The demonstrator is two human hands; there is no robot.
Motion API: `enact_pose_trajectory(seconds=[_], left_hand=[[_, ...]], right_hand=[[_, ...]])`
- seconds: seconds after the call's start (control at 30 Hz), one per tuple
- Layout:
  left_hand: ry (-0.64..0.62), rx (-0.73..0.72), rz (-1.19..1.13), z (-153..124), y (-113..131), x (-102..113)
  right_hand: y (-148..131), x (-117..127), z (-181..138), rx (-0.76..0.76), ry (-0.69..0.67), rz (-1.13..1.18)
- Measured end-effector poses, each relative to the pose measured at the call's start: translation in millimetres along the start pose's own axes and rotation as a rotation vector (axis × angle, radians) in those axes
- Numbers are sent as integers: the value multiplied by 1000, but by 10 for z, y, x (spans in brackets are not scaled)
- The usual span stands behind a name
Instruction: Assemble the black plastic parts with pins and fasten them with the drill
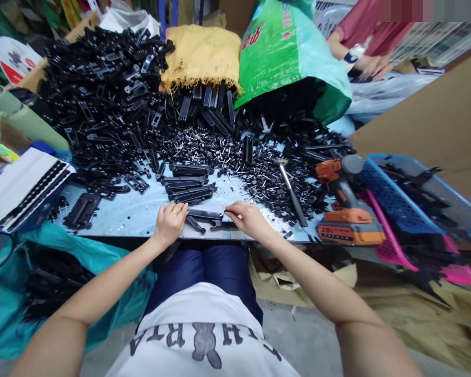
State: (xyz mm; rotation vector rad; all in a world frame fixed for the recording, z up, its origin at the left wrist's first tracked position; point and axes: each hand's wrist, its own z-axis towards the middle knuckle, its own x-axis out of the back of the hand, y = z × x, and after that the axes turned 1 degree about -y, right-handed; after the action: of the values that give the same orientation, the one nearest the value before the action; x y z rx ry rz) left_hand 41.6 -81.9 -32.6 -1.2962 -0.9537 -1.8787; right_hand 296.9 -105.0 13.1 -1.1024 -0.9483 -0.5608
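Observation:
At the table's front edge my left hand is closed on the left end of a long black plastic part. My right hand is pinched at that part's right end, with a small dark piece, too small to name, at its fingertips. Shorter black arm-like pieces sit just below the long part, between my hands. Right behind them lies a stack of similar long black parts.
A heap of black plastic parts covers the back left. Small pins and caps are spread across the middle. To the right are a hammer, an orange cordless drill and a blue basket. A co-worker's hands show at back right.

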Motion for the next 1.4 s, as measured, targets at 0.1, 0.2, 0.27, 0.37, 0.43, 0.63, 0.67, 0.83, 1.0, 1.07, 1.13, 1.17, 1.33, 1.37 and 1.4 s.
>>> enact_pose_trajectory(seconds=[0.1,0.2,0.27,0.37,0.43,0.63,0.67,0.83,1.0,1.07,1.13,1.17,1.33,1.37,1.4], left_hand=[[9,-57,-4,25,71,-32],[-80,-290,-29,108,169,-54],[-156,-428,-31,188,221,-62],[-218,-494,1,309,265,-88],[-223,-455,34,374,282,-110],[-87,-337,-202,271,403,193],[-31,-392,-333,199,446,329],[103,-502,-912,-151,652,959],[47,-366,-802,-276,581,906],[-60,-250,-593,-256,485,772],[-188,-79,-321,-198,387,644],[-248,1,-193,-162,347,590],[-355,115,44,-20,303,455],[-357,108,41,-8,315,449],[-362,97,35,0,328,446]], right_hand=[[-67,-58,-13,27,-134,-192],[-41,-179,-90,88,-171,-296],[44,-268,-172,143,-130,-324],[229,-346,-261,206,-130,-394],[338,-324,-270,165,-121,-460],[146,150,-243,250,35,-198],[14,240,-256,346,30,-31],[-672,286,-353,482,32,730],[-675,-96,-361,374,149,751],[-528,-163,-313,302,128,530],[-414,-162,-242,163,35,217],[-388,-149,-202,99,-24,53],[-508,-154,-14,235,-139,-412],[-537,-173,20,304,-149,-436],[-556,-192,52,364,-164,-453]])
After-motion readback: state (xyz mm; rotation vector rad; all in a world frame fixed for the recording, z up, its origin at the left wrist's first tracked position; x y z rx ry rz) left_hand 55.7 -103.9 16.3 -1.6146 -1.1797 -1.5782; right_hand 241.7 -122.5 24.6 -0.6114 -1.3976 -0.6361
